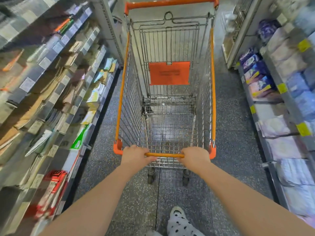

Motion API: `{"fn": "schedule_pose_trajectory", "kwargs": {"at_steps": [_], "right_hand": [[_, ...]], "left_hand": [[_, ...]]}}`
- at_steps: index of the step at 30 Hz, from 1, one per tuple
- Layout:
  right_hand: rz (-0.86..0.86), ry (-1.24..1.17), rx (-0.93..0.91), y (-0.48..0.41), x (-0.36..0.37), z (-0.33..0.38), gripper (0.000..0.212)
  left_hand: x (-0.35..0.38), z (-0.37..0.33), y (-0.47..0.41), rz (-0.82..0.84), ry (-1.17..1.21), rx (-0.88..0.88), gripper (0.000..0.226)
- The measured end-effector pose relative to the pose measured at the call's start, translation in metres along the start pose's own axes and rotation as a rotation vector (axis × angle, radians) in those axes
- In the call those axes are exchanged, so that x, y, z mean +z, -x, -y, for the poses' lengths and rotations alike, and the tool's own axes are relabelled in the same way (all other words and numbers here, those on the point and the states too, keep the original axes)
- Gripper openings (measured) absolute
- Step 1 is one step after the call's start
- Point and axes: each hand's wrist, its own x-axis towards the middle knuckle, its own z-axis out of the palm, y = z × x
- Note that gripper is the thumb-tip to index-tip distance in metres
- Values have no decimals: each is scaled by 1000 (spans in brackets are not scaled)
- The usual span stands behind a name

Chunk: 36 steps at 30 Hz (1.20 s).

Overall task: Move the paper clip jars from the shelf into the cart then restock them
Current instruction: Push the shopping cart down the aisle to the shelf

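both hands grip the orange handle bar of the shopping cart, left hand lower centre-left, right hand lower centre-right. its wire basket holds nothing. no paper clip jars can be made out on the blurred shelves at left, so the moving looks not yet begun.

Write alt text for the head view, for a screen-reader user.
A person's left hand and right hand hold the orange handle of a wire shopping cart with nothing in its basket, seen from above in a store aisle. Blurred paper goods shelves line the left, and soft packs fill the shelves on the right.
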Motion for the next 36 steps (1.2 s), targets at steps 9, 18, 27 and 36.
{"fn": "schedule_pose_trajectory", "kwargs": {"at_steps": [9, 18, 27, 36], "right_hand": [[8, 1, 27, 44, 27, 20, 41], [19, -9, 54, 123, 85, 66, 42], [45, -25, 51, 217, 147, 90, 36], [42, 5, 20, 319, 210, 94, 41]], "left_hand": [[21, 1, 47, -39, -34, 38, 37], [66, 20, 140, -41, -12, 79, 39], [118, 6, 250, -47, 33, 0, 50], [170, -26, 357, -7, 50, -28, 51]]}}
